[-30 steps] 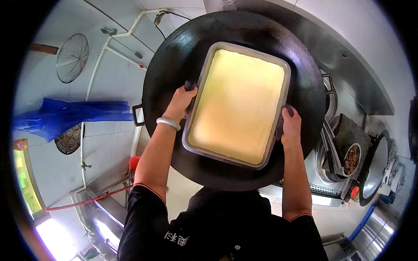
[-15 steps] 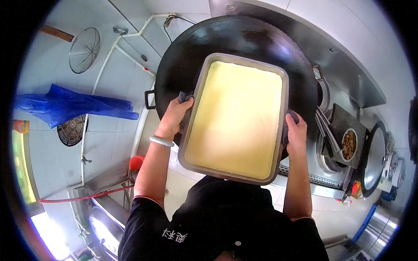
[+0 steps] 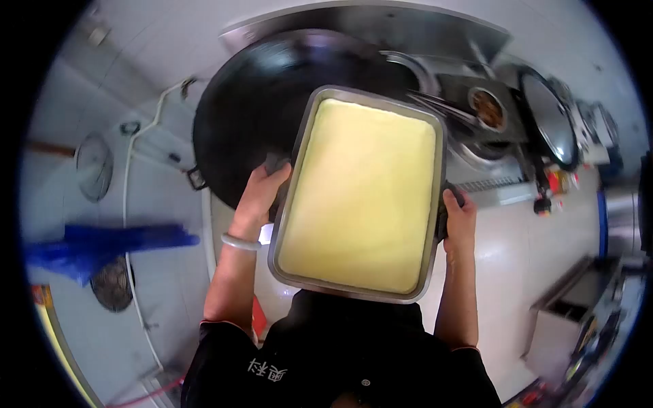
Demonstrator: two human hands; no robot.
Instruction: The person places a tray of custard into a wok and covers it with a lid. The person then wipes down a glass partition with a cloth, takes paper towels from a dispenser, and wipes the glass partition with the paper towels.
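A rectangular metal baking pan is in front of my body, filled with a smooth, pale yellow layer. It could be cake or set batter; I cannot tell which. My left hand is closed on the pan's left side, with a dark cloth between fingers and metal. On the opposite side my right hand grips the pan through another dark cloth. Most fingers of both hands are hidden behind the cloths and the rim. Beyond the pan, partly covered by it, is a large black wok.
On the stove to the right is a bowl of brown food, with a large round lid farther right. Along the left wall hang a blue plastic sheet and a wire strainer. Pale floor tiles show at right.
My view has turned rightward, so the wok and wall items appear farther left. The pan, still in both hands, has moved away from over the wok, towards its right side.
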